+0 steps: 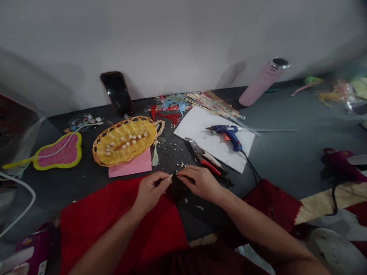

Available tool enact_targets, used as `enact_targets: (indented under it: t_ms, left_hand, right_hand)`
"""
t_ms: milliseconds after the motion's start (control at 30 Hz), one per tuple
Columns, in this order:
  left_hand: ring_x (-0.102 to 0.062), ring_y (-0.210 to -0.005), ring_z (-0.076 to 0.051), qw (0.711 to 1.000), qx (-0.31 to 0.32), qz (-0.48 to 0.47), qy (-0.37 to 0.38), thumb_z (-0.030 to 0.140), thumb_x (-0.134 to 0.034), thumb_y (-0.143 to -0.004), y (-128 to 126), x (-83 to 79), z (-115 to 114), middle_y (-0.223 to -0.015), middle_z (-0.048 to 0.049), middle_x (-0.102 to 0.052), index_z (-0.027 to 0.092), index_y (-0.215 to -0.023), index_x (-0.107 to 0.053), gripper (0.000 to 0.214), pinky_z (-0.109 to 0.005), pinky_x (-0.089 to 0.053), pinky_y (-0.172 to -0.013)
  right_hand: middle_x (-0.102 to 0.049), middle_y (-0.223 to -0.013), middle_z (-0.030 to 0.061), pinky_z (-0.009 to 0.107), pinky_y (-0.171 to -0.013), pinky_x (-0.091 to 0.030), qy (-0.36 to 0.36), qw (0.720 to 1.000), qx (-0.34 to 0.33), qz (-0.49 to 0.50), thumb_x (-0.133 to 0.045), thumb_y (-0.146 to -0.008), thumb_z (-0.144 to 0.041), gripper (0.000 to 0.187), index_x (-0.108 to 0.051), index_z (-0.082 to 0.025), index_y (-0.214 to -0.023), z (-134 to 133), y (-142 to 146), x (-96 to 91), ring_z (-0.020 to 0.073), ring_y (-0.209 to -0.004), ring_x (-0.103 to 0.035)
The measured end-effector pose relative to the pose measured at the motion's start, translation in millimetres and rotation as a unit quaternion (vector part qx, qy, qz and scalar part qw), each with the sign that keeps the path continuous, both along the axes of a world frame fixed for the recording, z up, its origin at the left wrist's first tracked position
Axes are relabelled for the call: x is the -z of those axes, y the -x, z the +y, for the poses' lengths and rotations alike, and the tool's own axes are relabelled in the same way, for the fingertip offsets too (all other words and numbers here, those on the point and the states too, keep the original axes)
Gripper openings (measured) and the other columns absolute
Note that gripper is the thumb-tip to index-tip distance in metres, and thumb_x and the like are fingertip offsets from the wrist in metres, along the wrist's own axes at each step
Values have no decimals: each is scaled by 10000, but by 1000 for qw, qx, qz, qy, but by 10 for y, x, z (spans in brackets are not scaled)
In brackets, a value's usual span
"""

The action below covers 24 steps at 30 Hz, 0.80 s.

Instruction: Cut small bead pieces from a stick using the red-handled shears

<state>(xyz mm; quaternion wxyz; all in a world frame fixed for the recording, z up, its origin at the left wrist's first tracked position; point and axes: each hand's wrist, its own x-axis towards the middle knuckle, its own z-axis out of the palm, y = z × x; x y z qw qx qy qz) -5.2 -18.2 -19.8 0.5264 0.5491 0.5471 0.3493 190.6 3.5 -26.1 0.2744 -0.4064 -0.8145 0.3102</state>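
Observation:
My left hand (152, 191) is closed in a pinch on a small pale piece (171, 176), which shows at the fingertips above the edge of the red cloth (120, 214). Facing it, my right hand (202, 182) has its thumb and fingertips pressed together; what they hold is too small to make out. Several small pale pieces (182, 165) lie just beyond the right fingers. Further right are red-handled pliers (210, 166) and a blue glue gun (229, 136) on a white board (198, 122).
A yellow woven basket (119, 155) holding small pale flower-like pieces overlaps pink paper (135, 165). Behind stand a phone (117, 93) and a pink bottle (259, 84) near the wall. A pink-and-yellow fan (59, 152) lies left. The glue gun's cord (252, 165) runs toward me.

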Motion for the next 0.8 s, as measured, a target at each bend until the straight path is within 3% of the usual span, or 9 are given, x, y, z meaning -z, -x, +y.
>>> enact_targets:
  t_ms: [233, 400, 600, 700, 800]
  left_hand:
    - [-431, -446, -60, 995, -31, -72, 67, 342, -593, -764, 37, 15, 59, -582, 16, -579, 153, -752, -631, 192, -173, -357, -440]
    - [-436, -431, -59, 990, -44, -105, 88, 338, -613, -741, 47, -3, 95, -608, 17, -594, 155, -737, -622, 183, -180, -372, -425]
    - [-448, -432, -62, 990, -29, -112, 83, 333, -598, -757, 74, 19, 106, -556, 29, -563, 156, -730, -626, 181, -182, -372, -448]
    - [-447, -435, -66, 990, -27, -116, 79, 336, -593, -763, 77, 34, 107, -554, 24, -562, 154, -746, -632, 187, -186, -370, -454]
    - [-452, -427, -67, 990, -24, -115, 77, 341, -593, -762, 73, 28, 108, -523, 31, -546, 156, -736, -633, 191, -186, -366, -453]
  right_hand:
    - [-619, -986, 69, 313, -807, -489, -27, 999, 12, -28, -405, -902, -186, 247, -569, -199, -1087, 36, -42, -10, 169, -905, -581]
    - [-584, -1048, 87, 412, -887, -443, -71, 986, 71, -132, -417, -897, -212, 271, -539, -214, -1139, 38, -267, -124, 218, -993, -534]
    - [-540, -1066, 119, 470, -861, -420, -123, 942, 137, -281, -521, -846, -322, 225, -591, -189, -1014, 7, -620, -172, 284, -1012, -469]
    - [-534, -1044, 132, 476, -825, -432, -143, 932, 158, -295, -533, -832, -341, 215, -591, -177, -957, -10, -638, -121, 297, -978, -466]
    - [-530, -1041, 137, 469, -859, -420, -140, 939, 158, -270, -528, -832, -279, 145, -586, -167, -902, 4, -610, -59, 292, -991, -469]
